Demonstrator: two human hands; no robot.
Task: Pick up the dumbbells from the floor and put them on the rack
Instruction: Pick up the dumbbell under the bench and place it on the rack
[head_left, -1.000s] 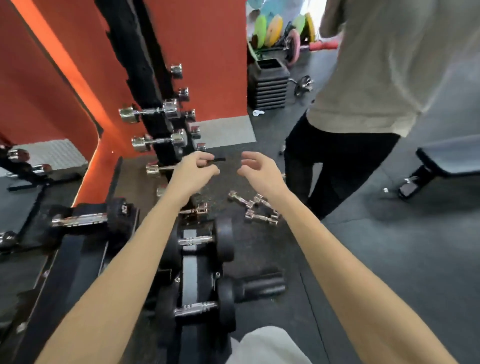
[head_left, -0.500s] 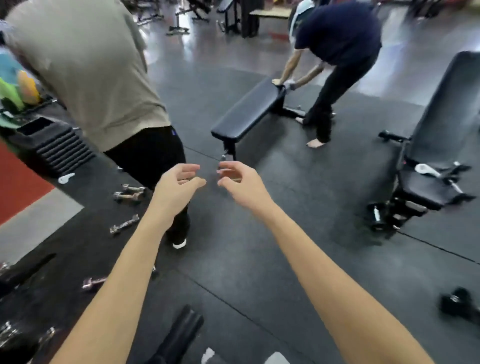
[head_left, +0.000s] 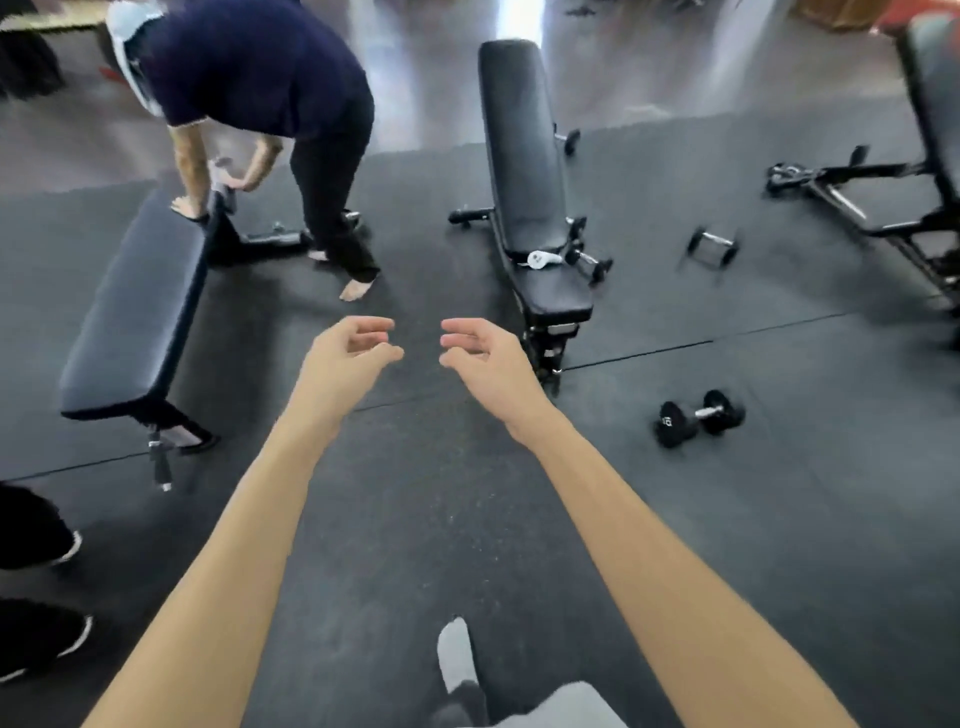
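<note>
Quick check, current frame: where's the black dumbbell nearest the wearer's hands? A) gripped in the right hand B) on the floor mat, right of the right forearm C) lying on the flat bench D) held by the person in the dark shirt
B: the black dumbbell lies on the floor mat, right of the right hand; that hand and the left hand both hold nothing, fingers loosely curled.

Even indoor light, white glare streaks on glossy floor (head_left: 519, 21) top centre, soft shadows under flat bench (head_left: 135, 306); edges bowed, right-side dumbbell (head_left: 711, 249) smeared, probably motion blur
</note>
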